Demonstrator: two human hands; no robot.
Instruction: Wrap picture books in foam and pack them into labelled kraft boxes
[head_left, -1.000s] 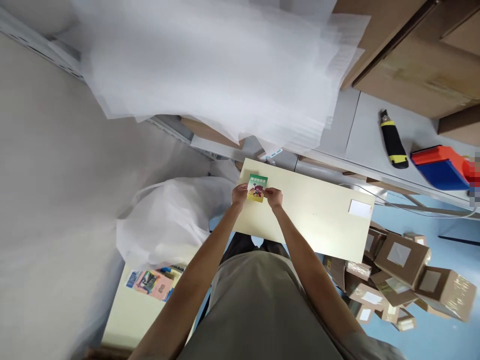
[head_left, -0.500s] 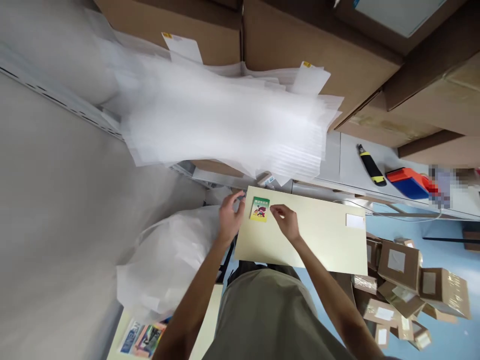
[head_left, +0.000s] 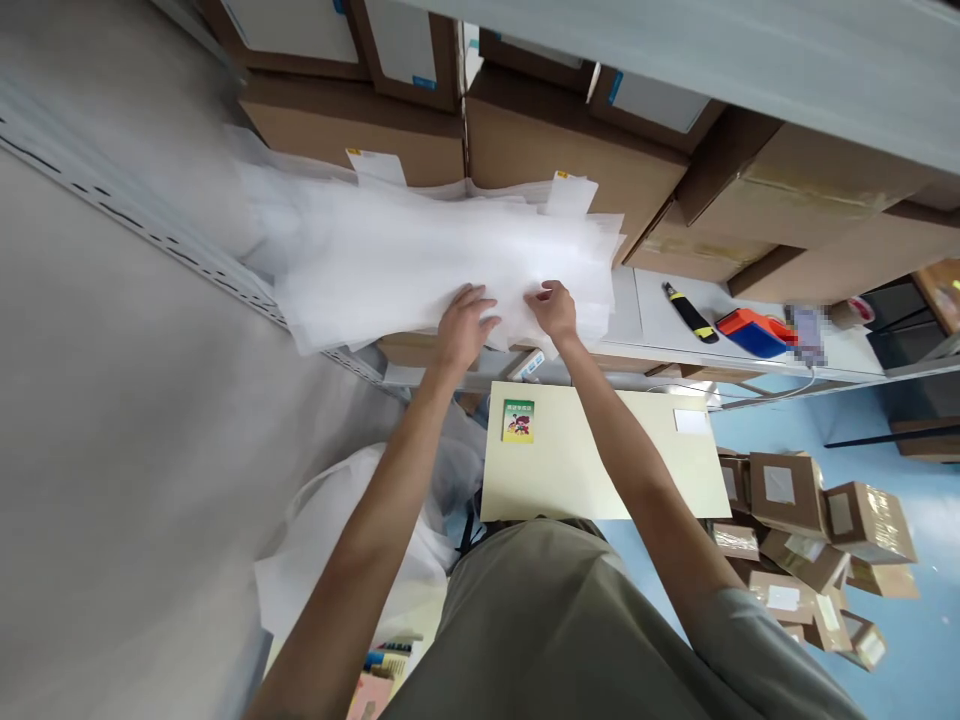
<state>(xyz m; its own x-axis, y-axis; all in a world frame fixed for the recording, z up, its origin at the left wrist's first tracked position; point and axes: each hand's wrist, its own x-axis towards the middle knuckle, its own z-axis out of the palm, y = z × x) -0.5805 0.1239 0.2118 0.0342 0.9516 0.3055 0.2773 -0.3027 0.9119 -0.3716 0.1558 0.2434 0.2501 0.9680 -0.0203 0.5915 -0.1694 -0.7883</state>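
Observation:
A thick pile of thin white translucent foam sheets (head_left: 390, 260) lies on the shelf in front of the cartons, its front edge drooping. My left hand (head_left: 463, 328) rests on that front edge with fingers stretched out. Just to its right, my right hand (head_left: 553, 312) has thumb and fingertips pinched together at the sheets' edge, seemingly on the top sheet. Below both hands, a small green and yellow book (head_left: 518, 421) lies flat on the cream table (head_left: 600, 480), untouched.
On the shelf to the right lie a black and yellow utility knife (head_left: 691, 313) and a red and blue tape dispenser (head_left: 754, 331). A white card (head_left: 691, 421) lies on the table's right. Cartons (head_left: 570, 140) stand behind the sheets; parcels (head_left: 787, 495) cover the floor at right.
Both my hands have moved from beside the book up to the front edge of the foam sheets. The book stays on the table, and the view has tilted up slightly.

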